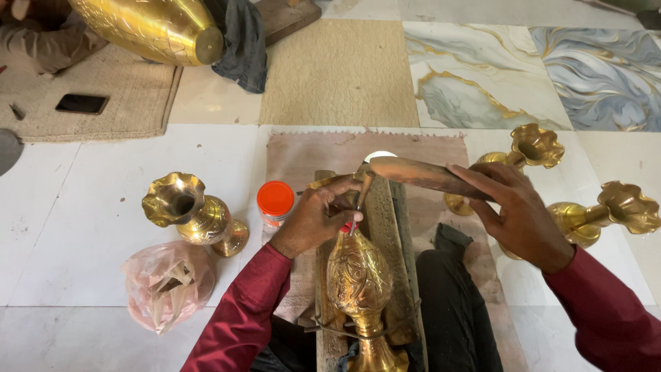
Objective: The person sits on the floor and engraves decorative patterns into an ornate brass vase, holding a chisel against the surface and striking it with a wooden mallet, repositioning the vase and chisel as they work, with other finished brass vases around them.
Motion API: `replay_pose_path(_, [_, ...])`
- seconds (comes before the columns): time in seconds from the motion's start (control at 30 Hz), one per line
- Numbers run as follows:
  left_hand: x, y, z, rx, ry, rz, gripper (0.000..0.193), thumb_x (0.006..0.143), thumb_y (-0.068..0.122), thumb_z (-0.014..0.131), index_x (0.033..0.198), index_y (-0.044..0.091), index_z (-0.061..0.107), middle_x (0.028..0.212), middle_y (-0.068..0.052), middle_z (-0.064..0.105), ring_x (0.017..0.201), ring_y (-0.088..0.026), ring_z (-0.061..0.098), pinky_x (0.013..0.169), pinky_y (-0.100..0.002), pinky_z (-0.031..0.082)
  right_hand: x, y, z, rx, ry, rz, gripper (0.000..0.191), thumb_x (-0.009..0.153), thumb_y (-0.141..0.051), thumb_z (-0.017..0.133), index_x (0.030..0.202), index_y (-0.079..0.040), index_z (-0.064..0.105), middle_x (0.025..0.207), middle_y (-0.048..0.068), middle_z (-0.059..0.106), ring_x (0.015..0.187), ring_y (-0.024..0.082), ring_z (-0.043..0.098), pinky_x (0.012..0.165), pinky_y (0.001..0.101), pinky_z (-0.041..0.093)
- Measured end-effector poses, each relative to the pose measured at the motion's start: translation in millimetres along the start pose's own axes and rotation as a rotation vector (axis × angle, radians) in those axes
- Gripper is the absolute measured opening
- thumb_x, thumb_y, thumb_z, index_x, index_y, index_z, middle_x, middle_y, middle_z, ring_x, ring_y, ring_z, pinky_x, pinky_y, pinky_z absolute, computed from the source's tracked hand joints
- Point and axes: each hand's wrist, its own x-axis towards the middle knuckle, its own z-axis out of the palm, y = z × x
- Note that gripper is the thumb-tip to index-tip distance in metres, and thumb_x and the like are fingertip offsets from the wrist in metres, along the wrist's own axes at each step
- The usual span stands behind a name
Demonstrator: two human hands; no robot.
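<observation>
An engraved brass vase (359, 281) lies on a wooden block (390, 227) in front of me, its foot toward me. My left hand (318, 215) grips a thin metal chisel (363, 194) set against the vase's upper body. My right hand (518, 215) holds a worn wooden mallet (421, 175) raised just above the chisel's top end. Both sleeves are dark red.
A brass vase (194, 213) lies on its side at left, beside an orange-lidded jar (275, 201) and a pink plastic bag (169, 284). Two more brass vases (533, 148) (606, 213) lie at right. A large brass vessel (155, 27), a woven mat (131, 100) and a phone (81, 103) are far left.
</observation>
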Motion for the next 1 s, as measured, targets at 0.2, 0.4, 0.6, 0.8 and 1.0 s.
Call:
replay_pose_path(0.2, [1.1, -3.1, -1.2, -0.054, -0.02, 0.022, 0.053, 0.085, 0.002, 0.078, 0.136, 0.008, 0.063, 0.144, -0.011, 0.062, 0.085, -0.011, 0.074, 0.079, -0.027, 0.066, -3.6, 8.7, 6.4, -0.048, 0.083, -0.128, 0.065, 0.088, -0.004, 0.071, 0.149, -0.016, 0.053, 0.134, 0.015, 0.061, 0.117, 0.029, 0.064, 0.096, 0.0369, 0.055])
replay_pose_path(0.4, [1.3, -7.2, -0.8, -0.089, -0.038, 0.062, 0.053, 0.086, 0.001, 0.077, 0.137, 0.008, 0.061, 0.142, -0.012, 0.063, 0.085, -0.011, 0.073, 0.078, -0.028, 0.066, -5.2, 7.2, 8.2, -0.117, 0.1, -0.081, 0.062, 0.088, -0.007, 0.071, 0.147, -0.015, 0.054, 0.132, 0.013, 0.063, 0.117, 0.026, 0.062, 0.096, 0.0398, 0.054])
replay_pose_path(0.6, [3.2, -8.7, -1.4, -0.022, -0.052, -0.003, 0.052, 0.088, 0.004, 0.078, 0.138, 0.009, 0.062, 0.099, -0.009, 0.079, 0.079, -0.012, 0.076, 0.08, -0.03, 0.065, -7.9, 4.9, 9.4, -0.108, 0.099, -0.014, 0.062, 0.087, -0.007, 0.071, 0.147, -0.018, 0.056, 0.127, 0.01, 0.065, 0.113, 0.026, 0.063, 0.095, 0.0415, 0.053])
replay_pose_path(0.8, [2.9, -6.0, -1.3, -0.025, -0.055, 0.015, 0.05, 0.089, 0.006, 0.077, 0.136, 0.01, 0.064, 0.092, -0.006, 0.079, 0.08, -0.01, 0.076, 0.08, -0.03, 0.065, -10.2, 8.0, 9.3, -0.048, 0.141, -0.097, 0.062, 0.089, -0.008, 0.07, 0.148, -0.02, 0.054, 0.128, 0.009, 0.065, 0.119, 0.028, 0.061, 0.102, 0.0436, 0.05])
replay_pose_path(1.0, [-1.0, -5.8, -4.2, -0.046, -0.071, 0.026, 0.048, 0.091, 0.005, 0.075, 0.138, 0.012, 0.063, 0.091, -0.006, 0.078, 0.079, -0.012, 0.074, 0.081, -0.031, 0.063, -15.0, -2.3, 14.2, -0.21, 0.055, -0.04, 0.065, 0.085, -0.006, 0.069, 0.147, -0.019, 0.055, 0.126, 0.014, 0.063, 0.112, 0.03, 0.062, 0.091, 0.044, 0.051])
